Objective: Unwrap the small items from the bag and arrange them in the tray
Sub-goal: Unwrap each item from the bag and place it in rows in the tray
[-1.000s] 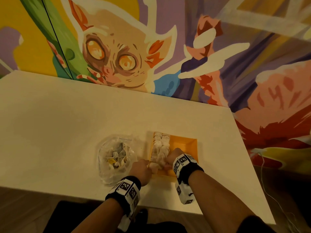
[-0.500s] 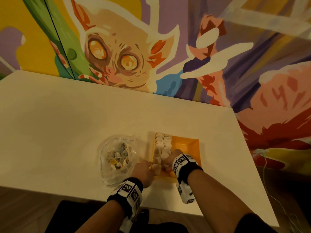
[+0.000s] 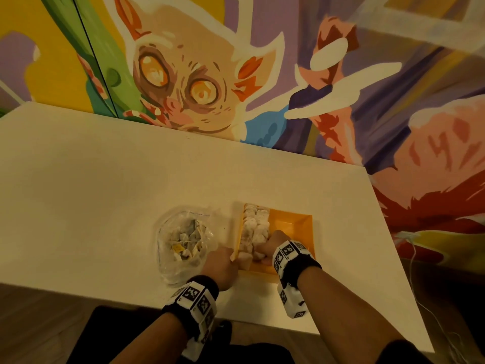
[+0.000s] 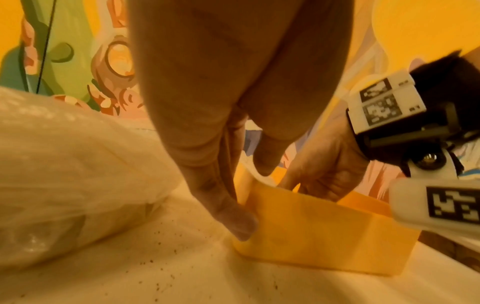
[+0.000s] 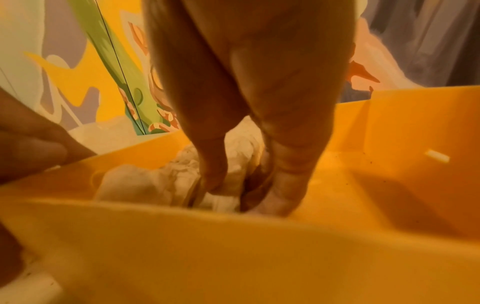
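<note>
An orange tray (image 3: 296, 227) sits near the table's front edge. Several white unwrapped items (image 3: 254, 227) are lined up along its left side. Left of it lies a clear plastic bag (image 3: 183, 240) of paper-wrapped items. My right hand (image 3: 265, 252) reaches down into the tray's near end. In the right wrist view its thumb and fingers (image 5: 213, 179) pinch a white item (image 5: 233, 164) against the tray floor. My left hand (image 3: 231, 258) holds the tray's near-left corner, with fingers (image 4: 233, 216) on the outer wall and the thumb over the rim.
The white table (image 3: 105, 193) stands against a painted mural wall. Dark crumbs (image 4: 155, 267) dot its top by the bag (image 4: 64, 164). A small pale scrap (image 5: 437, 158) lies on the bare right half of the tray. A thin white cable (image 3: 420, 298) hangs off the table's right side.
</note>
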Available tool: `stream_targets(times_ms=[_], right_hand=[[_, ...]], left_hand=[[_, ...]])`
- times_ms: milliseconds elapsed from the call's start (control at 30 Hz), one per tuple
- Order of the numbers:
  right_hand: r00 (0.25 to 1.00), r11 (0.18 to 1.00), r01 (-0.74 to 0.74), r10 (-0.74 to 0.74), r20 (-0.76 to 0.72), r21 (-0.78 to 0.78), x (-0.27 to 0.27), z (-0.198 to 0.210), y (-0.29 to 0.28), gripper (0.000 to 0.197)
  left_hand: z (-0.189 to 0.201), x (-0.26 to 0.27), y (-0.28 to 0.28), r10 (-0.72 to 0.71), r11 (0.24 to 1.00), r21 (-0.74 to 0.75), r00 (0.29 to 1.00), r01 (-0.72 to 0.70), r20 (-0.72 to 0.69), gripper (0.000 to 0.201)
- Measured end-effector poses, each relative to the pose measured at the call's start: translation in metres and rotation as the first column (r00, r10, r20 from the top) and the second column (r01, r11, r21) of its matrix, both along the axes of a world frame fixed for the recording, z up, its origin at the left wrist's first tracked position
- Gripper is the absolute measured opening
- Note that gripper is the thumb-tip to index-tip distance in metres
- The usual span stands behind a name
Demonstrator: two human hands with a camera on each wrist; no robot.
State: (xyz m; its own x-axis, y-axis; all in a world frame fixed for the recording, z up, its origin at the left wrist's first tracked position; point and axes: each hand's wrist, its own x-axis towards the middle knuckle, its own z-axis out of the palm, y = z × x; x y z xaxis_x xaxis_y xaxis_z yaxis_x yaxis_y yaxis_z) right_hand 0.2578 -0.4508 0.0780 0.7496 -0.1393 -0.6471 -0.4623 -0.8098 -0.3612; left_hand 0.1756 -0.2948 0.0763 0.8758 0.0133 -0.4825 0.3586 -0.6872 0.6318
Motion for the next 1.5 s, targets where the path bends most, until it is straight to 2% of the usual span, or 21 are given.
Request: stream_targets(times_ms=[67, 167, 233, 267, 333, 400, 467, 533, 600, 667, 733, 833, 933, 1067, 1333, 1500], right_hand=[[1.0, 0.999, -0.029, 0.029, 0.002, -0.022, 0.002, -0.004, -0.004, 0.045], [1.0, 0.997, 0.007, -0.005, 0.025, -0.072, -0.001, 0.006, -0.007, 0.07], [0.993, 0.997, 0.031, -0.022, 0.119, -0.073, -0.004, 0.014, -0.005, 0.07], [0.979, 0.998, 0.037, -0.028, 0.203, -0.041, -0.007, 0.019, -0.001, 0.059], [0.921, 0.996, 0.032, -0.06, 0.385, 0.079, -0.018, 0.03, 0.014, 0.029], [0.905, 0.974, -0.057, -0.042, 0.424, 0.217, -0.034, 0.041, 0.039, 0.012], [0.935, 0.929, -0.206, 0.094, 0.343, 0.306, -0.053, 0.048, 0.065, 0.011], [0.947, 0.877, -0.313, 0.256, 0.195, 0.365, -0.069, 0.053, 0.088, 0.021], [0.939, 0.854, -0.328, 0.343, 0.037, 0.404, -0.082, 0.053, 0.104, 0.036], [0.929, 0.849, -0.339, 0.371, 0.0, 0.405, -0.092, 0.05, 0.114, 0.045], [0.897, 0.839, -0.438, 0.431, 0.097, 0.324, -0.096, 0.048, 0.116, 0.052], [0.819, 0.805, -0.569, 0.536, 0.205, 0.169, -0.097, 0.044, 0.111, 0.057], [0.874, 0.847, -0.484, 0.452, 0.179, 0.222, -0.099, 0.039, 0.108, 0.043], [0.891, 0.855, -0.451, 0.417, 0.178, 0.256, -0.1, 0.031, 0.098, 0.039], [0.89, 0.844, -0.453, 0.415, 0.188, 0.286, -0.104, 0.027, 0.094, 0.042], [0.885, 0.841, -0.464, 0.429, 0.18, 0.277, -0.103, 0.029, 0.093, 0.039]], left_hand=[[0.009, -0.004, 0.007, 0.073, 0.991, -0.115, 0.996, -0.068, 0.044, 0.035], [0.032, -0.009, 0.028, 0.232, 0.932, -0.304, 0.969, -0.196, 0.089, 0.013], [0.044, -0.008, 0.049, 0.322, 0.9, -0.349, 0.938, -0.261, 0.127, 0.007], [0.045, -0.006, 0.062, 0.339, 0.91, -0.311, 0.923, -0.273, 0.182, 0.008], [0.042, 0.002, 0.089, 0.279, 0.96, -0.088, 0.917, -0.264, 0.285, 0.008], [0.034, 0.011, 0.112, 0.159, 0.965, 0.163, 0.954, -0.205, 0.254, 0.009], [0.025, 0.018, 0.127, 0.044, 0.947, 0.312, 0.992, -0.08, 0.121, 0.016], [0.02, 0.023, 0.128, -0.052, 0.923, 0.381, 0.998, 0.058, -0.027, 0.027], [0.012, 0.027, 0.124, -0.163, 0.867, 0.455, 0.979, 0.201, -0.121, 0.04], [0.004, 0.032, 0.12, -0.249, 0.794, 0.517, 0.947, 0.319, -0.201, 0.053], [0.001, 0.035, 0.117, -0.283, 0.756, 0.55, 0.935, 0.355, -0.215, 0.059], [0.005, 0.033, 0.107, -0.283, 0.764, 0.536, 0.933, 0.36, -0.222, 0.062], [-0.003, 0.03, 0.105, -0.242, 0.798, 0.509, 0.945, 0.323, -0.22, 0.073], [-0.004, 0.021, 0.106, -0.167, 0.835, 0.513, 0.98, 0.2, -0.111, 0.054], [-0.004, 0.014, 0.1, -0.143, 0.776, 0.618, 0.989, 0.127, -0.023, 0.031], [-0.012, 0.012, 0.113, -0.069, 0.877, 0.479, 0.996, 0.03, 0.064, 0.026]])
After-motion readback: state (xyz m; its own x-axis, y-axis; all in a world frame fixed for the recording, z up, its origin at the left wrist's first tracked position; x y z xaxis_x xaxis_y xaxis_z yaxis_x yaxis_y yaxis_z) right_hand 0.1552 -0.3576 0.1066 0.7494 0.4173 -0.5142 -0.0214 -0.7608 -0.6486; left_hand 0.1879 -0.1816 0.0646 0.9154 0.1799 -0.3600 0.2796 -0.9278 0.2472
